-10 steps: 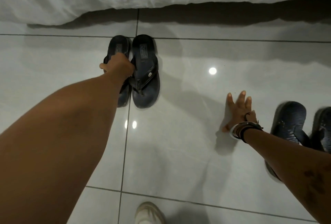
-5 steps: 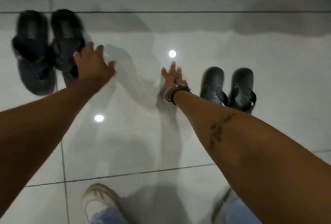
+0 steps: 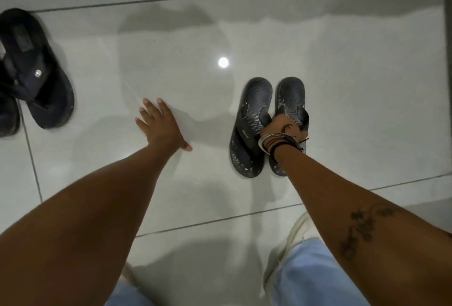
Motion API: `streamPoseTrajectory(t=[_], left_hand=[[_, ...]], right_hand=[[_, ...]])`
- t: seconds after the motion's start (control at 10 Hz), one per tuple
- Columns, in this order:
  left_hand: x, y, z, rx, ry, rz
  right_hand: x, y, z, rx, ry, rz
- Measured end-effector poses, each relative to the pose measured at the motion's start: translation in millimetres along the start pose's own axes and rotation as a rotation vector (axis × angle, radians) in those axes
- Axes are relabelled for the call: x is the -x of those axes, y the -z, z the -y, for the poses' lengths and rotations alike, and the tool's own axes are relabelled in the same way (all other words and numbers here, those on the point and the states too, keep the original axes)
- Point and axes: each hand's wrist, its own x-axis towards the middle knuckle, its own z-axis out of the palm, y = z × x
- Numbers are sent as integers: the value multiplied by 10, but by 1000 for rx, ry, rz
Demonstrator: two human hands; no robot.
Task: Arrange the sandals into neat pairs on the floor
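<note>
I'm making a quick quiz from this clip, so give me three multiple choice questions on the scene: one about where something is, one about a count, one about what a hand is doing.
1. Where is the dark blue sandal pair?
A. far left
B. centre
C. bottom right

2. How many sandals does the right hand touch?
A. none
B. two
C. four

3. What is the left hand doing?
A. gripping a sandal
B. resting open on the floor
C. making a fist

Answers:
1 A, it lies at the left edge.
2 B, its fingers close on the straps of the patterned pair.
3 B, its fingers are spread on bare tile.

Glossy, smooth floor tiles point(image 3: 342, 85); ridged, rubbery grey sandals point(image 3: 254, 100); matt dark sandals point(image 3: 49, 95) with a shiny stud.
</note>
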Motion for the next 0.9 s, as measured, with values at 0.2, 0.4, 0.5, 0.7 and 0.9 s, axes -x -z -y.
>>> streamPoseTrajectory(t=[0.2, 0.4, 0.5, 0.7, 0.9], left_hand=[[-68, -78, 14, -64, 3, -11], [-129, -140, 16, -130, -6, -38], [-130, -166, 28, -147, -2, -33], [-115, -95, -9, -127, 5, -25], [-24, 50, -85, -102, 26, -12]], right_hand=[[-370, 353, 133, 90, 198, -41], [-1175, 943, 678, 139, 220, -141], [-1352, 1060, 880, 196, 246, -141], [-1428, 1099, 1050, 232, 276, -210], [-1204, 1219, 1037, 219, 294, -267]])
